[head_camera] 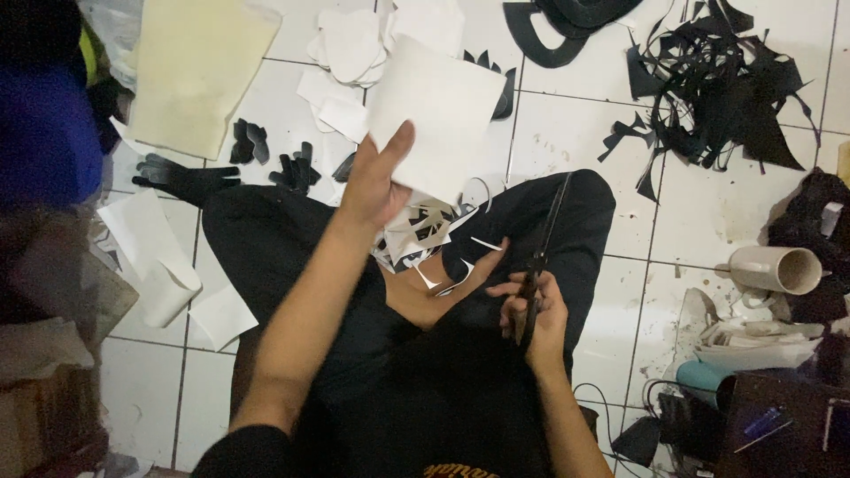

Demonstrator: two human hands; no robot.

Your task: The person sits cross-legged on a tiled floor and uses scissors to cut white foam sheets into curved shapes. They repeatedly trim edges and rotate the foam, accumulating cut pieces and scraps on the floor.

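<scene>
Seated on a white tiled floor (pixel 575 142) with legs crossed in black trousers, the person holds two things over the lap. Up front, the left hand (pixel 376 181) lifts a white sheet (pixel 438 111) of stiff material, the thumb pressed against its near face and the other fingers hidden behind it, so the sheet is pinched between them and stands tilted above the knees. Lower and to the right, the right hand (pixel 536 314) is wrapped around the handles of a pair of black scissors (pixel 542 257); its fingers are curled closed on the handles, and the long blades point up and away, lying together over the right thigh. The scissors and the sheet are apart, not touching.

Just under the sheet, a heap of white offcuts (pixel 421 235) rests in the lap. A pile of black scraps (pixel 717 88) lies on the tiles at the upper right, and white cut shapes (pixel 350 44) lie beyond the sheet. A cream sheet (pixel 199 71) lies at the upper left. At the right edge a pale roll (pixel 779 270) lies on its side near a cluttered stack of things.
</scene>
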